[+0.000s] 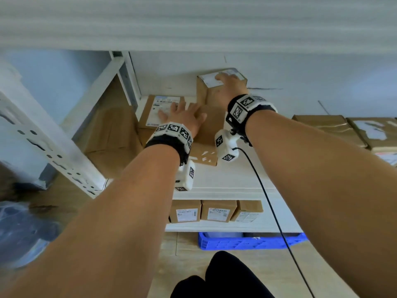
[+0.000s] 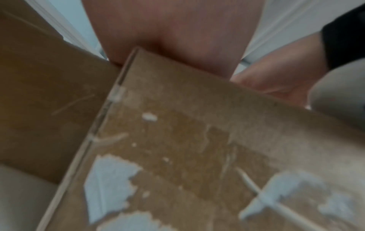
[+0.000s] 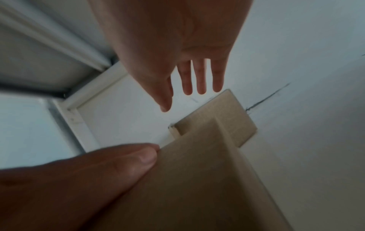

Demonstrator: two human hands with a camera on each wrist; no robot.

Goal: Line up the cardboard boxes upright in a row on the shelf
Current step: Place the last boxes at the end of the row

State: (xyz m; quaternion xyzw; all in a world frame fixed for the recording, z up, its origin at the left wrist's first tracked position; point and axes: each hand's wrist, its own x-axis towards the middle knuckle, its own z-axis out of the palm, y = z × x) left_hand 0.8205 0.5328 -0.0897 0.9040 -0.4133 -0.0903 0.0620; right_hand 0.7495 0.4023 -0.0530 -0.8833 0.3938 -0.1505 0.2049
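Two hands up on the shelf (image 1: 225,181) at once. My right hand (image 1: 231,87) sits on top of the upright box (image 1: 214,93) at the back by the wall, fingers laid over its labelled top, thumb at the near edge; the right wrist view shows the thumb (image 3: 138,157) touching the cardboard edge and the fingers (image 3: 199,78) straight and a little spread, so that hand is wide, pressing or steadying, not clamped. My left hand (image 1: 184,117) lies flat and spread over the flat boxes: fingertips on the label box (image 1: 159,108) at the left end, palm over the torn box (image 1: 206,155) whose top has ripped label scraps. The left wrist view is blurred, but shows the palm resting on that torn top (image 2: 197,156), nothing pinched.

Step, as I judge it: one box is stood up at the back and I am starting on the next, with the flat ones just beside it still lying down. Row barely begun.

Next move calls for curling the left hand round an edge of a flat box, tipping it onto its end and sliding it against the upright box, while the right keeps that one from toppling. Exact stacking of the flat boxes is hidden under my hands.

Containers: all boxes are closed, contents unseen. More flat boxes (image 1: 330,127) lie well apart at the right. Lower shelf holds three boxes (image 1: 214,214) in a row. Blue crate (image 1: 247,241) is on the floor; what it holds I cannot tell.
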